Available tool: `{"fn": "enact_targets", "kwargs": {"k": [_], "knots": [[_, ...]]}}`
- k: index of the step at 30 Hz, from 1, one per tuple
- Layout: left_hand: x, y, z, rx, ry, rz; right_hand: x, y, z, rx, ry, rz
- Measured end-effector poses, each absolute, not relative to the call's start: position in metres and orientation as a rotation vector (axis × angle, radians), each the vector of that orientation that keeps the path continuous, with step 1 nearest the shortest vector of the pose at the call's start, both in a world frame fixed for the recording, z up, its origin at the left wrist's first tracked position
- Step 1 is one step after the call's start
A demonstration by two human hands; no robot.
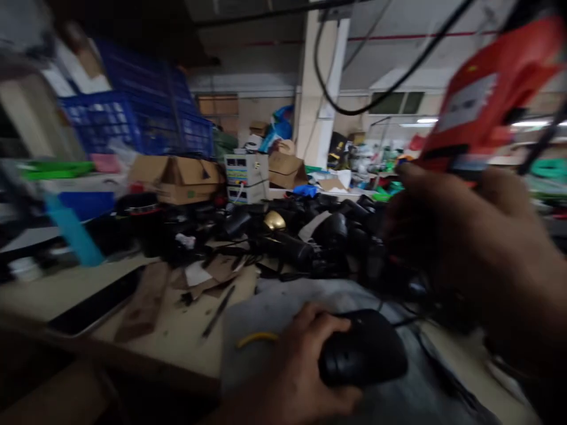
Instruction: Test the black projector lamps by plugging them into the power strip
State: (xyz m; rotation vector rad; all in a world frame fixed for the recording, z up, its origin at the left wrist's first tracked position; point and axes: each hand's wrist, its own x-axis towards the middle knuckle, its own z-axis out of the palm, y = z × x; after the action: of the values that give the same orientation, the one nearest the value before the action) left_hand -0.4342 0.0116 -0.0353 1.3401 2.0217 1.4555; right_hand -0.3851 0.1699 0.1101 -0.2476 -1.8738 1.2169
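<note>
A black rounded housing (363,349) lies on a grey cloth (248,313) at the bottom centre, and my left hand (301,360) grips its left end between thumb and fingers. At the upper right a red-orange power tool (478,94) hangs tilted. My right hand (469,236) is raised at the tool's lower end, its fingers bent and blurred; whether they wrap the tool cannot be made out. A short yellow strip (257,338) curves beside my left hand. Behind the cloth, many black parts (292,251) form a pile.
A phone (97,301), a brown block (146,301) and a pen (219,311) lie on the table (186,348) at left. Farther back stand cardboard boxes (190,180), a grey control box (247,177) and blue crates (133,121). A black cable (349,112) loops overhead.
</note>
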Motion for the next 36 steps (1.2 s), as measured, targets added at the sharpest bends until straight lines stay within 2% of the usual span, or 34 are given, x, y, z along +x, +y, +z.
{"fn": "enact_targets", "kwargs": {"k": [7, 21, 36], "knots": [[-0.433, 0.013, -0.032, 1.393, 2.037, 1.422, -0.381, 0.142, 0.112, -0.191, -1.854, 1.364], [-0.431, 0.011, -0.028, 1.376, 2.02, 1.403, -0.387, 0.143, 0.105, -0.266, -1.869, 1.385], [-0.433, 0.011, -0.03, 1.383, 2.06, 1.309, -0.389, 0.145, 0.1, -0.228, -1.945, 1.238]]}}
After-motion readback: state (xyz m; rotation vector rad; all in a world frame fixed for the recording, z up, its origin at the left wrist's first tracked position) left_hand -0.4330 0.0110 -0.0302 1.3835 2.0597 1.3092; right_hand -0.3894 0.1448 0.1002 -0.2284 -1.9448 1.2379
